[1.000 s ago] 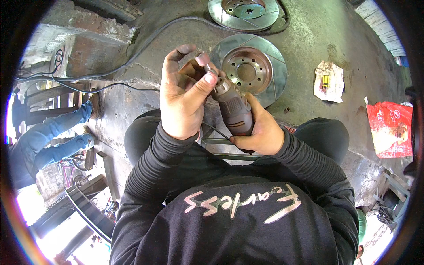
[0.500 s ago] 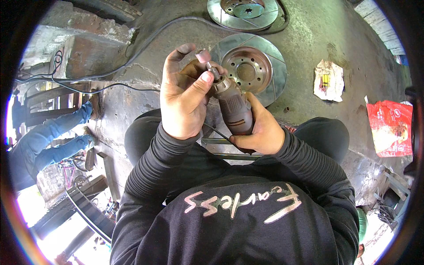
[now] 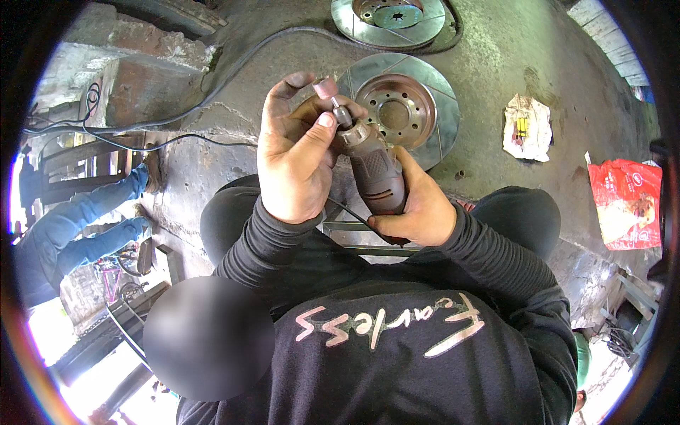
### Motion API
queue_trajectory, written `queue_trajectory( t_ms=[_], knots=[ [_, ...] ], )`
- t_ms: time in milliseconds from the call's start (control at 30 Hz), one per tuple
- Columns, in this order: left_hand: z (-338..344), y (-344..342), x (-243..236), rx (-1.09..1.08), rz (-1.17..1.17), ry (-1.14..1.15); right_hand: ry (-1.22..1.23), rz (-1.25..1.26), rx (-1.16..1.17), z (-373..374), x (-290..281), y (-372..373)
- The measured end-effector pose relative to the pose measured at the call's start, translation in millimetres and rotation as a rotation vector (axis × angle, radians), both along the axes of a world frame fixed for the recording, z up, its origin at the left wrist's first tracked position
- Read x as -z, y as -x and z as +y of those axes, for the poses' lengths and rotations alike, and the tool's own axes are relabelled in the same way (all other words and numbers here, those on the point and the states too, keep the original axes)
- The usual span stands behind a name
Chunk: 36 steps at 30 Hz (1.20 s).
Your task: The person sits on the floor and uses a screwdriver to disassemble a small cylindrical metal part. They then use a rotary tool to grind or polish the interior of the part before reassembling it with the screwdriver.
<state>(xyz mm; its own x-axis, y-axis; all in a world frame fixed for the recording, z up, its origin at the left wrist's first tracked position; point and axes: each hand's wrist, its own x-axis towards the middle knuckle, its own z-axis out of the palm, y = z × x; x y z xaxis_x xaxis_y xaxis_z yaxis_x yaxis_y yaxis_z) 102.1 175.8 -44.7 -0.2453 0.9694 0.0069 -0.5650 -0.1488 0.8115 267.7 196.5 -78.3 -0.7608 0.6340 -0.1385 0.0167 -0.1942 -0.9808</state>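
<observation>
A dark die grinder (image 3: pixel 377 179) is tilted up and to the left above my lap, its black cord trailing below. My right hand (image 3: pixel 423 212) is wrapped round the rear of its body. With thumb and fingers my left hand (image 3: pixel 299 152) grips the collet end (image 3: pixel 343 115) of the die grinder. A pink mounted grinding stone (image 3: pixel 326 88) on a thin metal shank sticks out past the left fingertips. Just behind the tool, a slotted brake disc (image 3: pixel 439 106) lies flat on the floor, partly covered by the hand and grinder.
A second brake disc (image 3: pixel 425 32) lies farther back, with a thick dark hose (image 3: pixel 265 39) curving round it. To the right are a stained paper packet (image 3: pixel 528 127) and a red bag (image 3: pixel 625 205). A person in blue jeans (image 3: pixel 99 202) is at the left.
The left thumb and fingers have shifted slightly at the collet, and the grinding stone has turned a little. The right hand keeps its hold. A blurred round patch now covers the lower left.
</observation>
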Motion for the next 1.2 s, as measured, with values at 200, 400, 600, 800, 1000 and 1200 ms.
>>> queue_trajectory(
  t_ms=[200, 400, 600, 800, 1000, 1200],
  knots=[
    [-0.9, -2.7, -2.3, -0.044, 0.019, 0.021, -0.054, 0.041, 0.011, -1.0, 1.0, 0.6],
    [-1.0, 0.1, 2.5, -0.031, 0.076, 0.011, 0.010, 0.010, 0.002, -0.1, -8.1, 0.0],
    [0.3, -1.2, -6.1, -0.010, 0.036, 0.030, 0.049, 0.041, 0.018, -1.0, -8.2, 0.7],
    [-1.4, 2.7, 4.2, -0.026, 0.172, 0.015, -0.031, 0.020, 0.013, -1.3, -5.2, 1.0],
    [0.9, -4.2, -8.8, -0.025, 0.060, 0.041, 0.099, 0.046, 0.019, -0.2, -11.5, 1.1],
    [-1.0, 0.5, 4.1, -0.015, 0.188, 0.012, -0.013, 0.026, -0.004, -0.2, -0.8, -1.1]
  ],
)
